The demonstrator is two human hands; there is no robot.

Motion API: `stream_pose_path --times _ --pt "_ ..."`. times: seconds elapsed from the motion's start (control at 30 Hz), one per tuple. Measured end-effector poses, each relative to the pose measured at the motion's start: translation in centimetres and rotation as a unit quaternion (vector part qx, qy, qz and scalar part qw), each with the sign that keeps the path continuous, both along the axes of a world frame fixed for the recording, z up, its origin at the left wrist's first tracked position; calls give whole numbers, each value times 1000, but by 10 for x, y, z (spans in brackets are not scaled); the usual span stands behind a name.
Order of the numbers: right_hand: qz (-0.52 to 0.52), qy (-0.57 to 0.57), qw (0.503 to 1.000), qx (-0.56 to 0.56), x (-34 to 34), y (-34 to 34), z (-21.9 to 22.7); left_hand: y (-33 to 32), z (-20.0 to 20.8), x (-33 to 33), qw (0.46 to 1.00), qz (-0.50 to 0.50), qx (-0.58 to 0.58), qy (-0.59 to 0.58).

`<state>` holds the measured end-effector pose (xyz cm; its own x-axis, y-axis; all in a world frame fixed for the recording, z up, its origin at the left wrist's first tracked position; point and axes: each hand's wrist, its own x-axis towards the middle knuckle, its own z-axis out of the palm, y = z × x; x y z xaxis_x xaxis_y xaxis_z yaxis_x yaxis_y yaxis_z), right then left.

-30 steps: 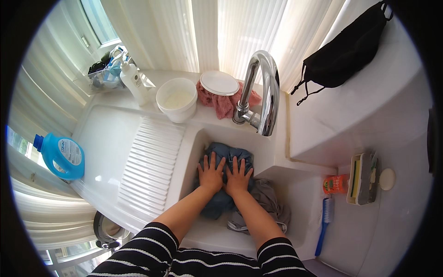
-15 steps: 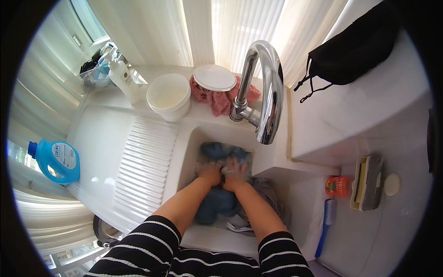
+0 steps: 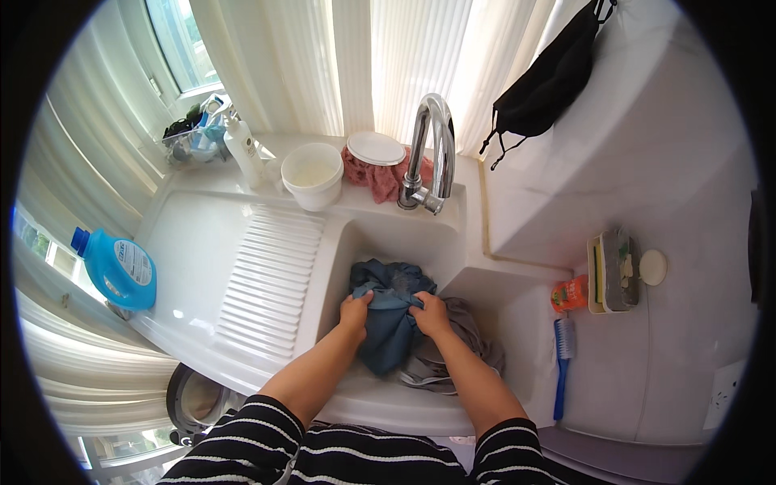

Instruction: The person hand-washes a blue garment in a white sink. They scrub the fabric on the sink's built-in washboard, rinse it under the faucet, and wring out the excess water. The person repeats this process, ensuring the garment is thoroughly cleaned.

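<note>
A wet blue cloth garment (image 3: pixel 390 327) is bunched and partly spread in the white sink (image 3: pixel 368 230). My left hand (image 3: pixel 356 312) grips the left side of it between thumb and fingers, and my right hand (image 3: pixel 431 313) pinches the right side, so the fabric stretches between them. Beside and partly beneath the blue cloth, a grey-brown garment (image 3: pixel 469 335) lies at the right of the basin, close to my right forearm. Folds hide the far part of the blue garment's shape.
A chrome faucet (image 3: pixel 443 153) arches over the far rim. Left lies a ribbed washboard (image 3: pixel 271 279), with a blue detergent jug (image 3: pixel 121 271) beyond. A white bucket (image 3: pixel 314 182) and pink cloth (image 3: pixel 380 179) stand behind. A blue brush (image 3: pixel 562 368) and sponge holder (image 3: pixel 614 271) are right.
My hands have come up out of the water, moved apart, and now hold the blue garment up between them. The whole view has shifted slightly.
</note>
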<state>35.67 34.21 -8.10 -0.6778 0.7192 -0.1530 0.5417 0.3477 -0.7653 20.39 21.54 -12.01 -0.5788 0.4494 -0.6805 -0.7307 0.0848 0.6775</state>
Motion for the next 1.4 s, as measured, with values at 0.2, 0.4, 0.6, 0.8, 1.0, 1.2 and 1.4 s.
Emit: stream_pose_path --times 0.2,0.4,0.6,0.8,1.0,1.2,1.4 --pt "11 353 910 -216 22 -11 127 -9 157 0 942 43 251 220" --pt "-88 552 667 -492 11 -18 155 -17 179 -15 797 -29 223 560" --pt "-259 398 769 -428 -24 -31 75 -1 119 -2 983 48 176 10" --pt "-126 245 956 105 -51 -77 29 -15 66 14 964 -55 194 -171" --pt "-44 308 921 233 -55 -90 50 -7 71 4 937 -62 193 -286" --pt "-269 180 942 87 -63 -41 13 8 100 33 976 -70 60 -195" --pt "-93 281 943 155 -57 -99 61 -7 34 -1 901 -137 263 -316"
